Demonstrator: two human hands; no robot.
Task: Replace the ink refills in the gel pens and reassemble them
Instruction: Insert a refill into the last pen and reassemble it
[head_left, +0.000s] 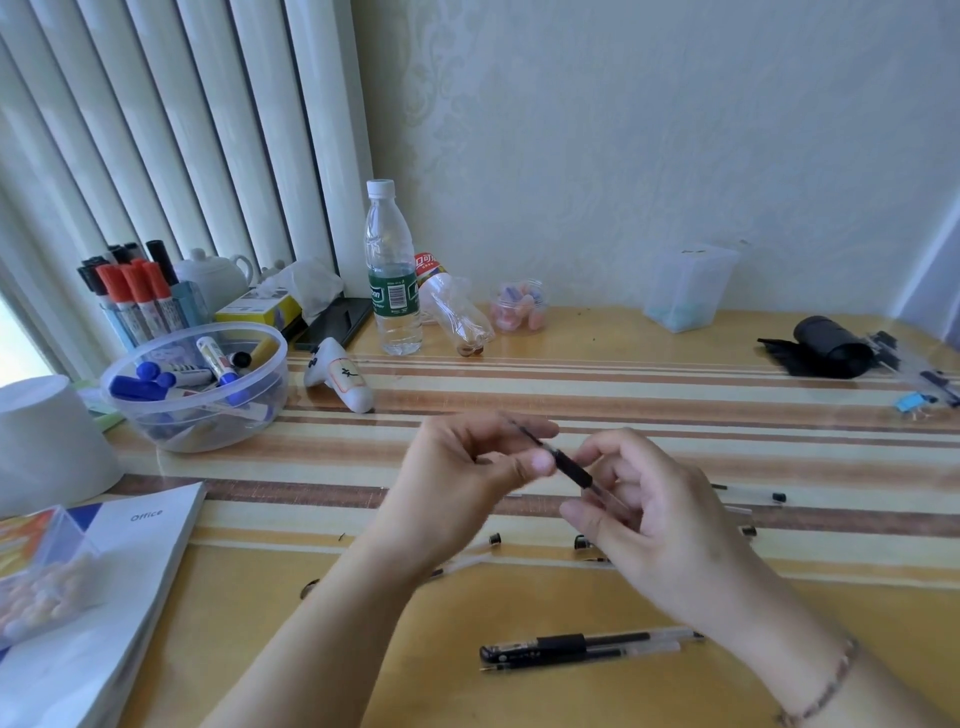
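Note:
Above the middle of the table I hold a gel pen (571, 467) with a black grip, slanted from upper left to lower right. My left hand (467, 467) pinches its tip end between thumb and fingers. My right hand (649, 519) grips its clear barrel end. A capped black gel pen (561, 647) lies near the front edge with a loose refill (582, 660) beside it. Small black pen caps (494, 539) and clear pen parts (748, 493) lie scattered under and behind my hands.
A clear bowl (260, 415) of markers stands at the left, a white cup (47, 441) and an Office book (135, 571) nearer me. A water bottle (392, 270), an empty toppled bottle (457, 312), a white bottle (340, 382), a clear box (685, 286) and a black roll (831, 353) line the back.

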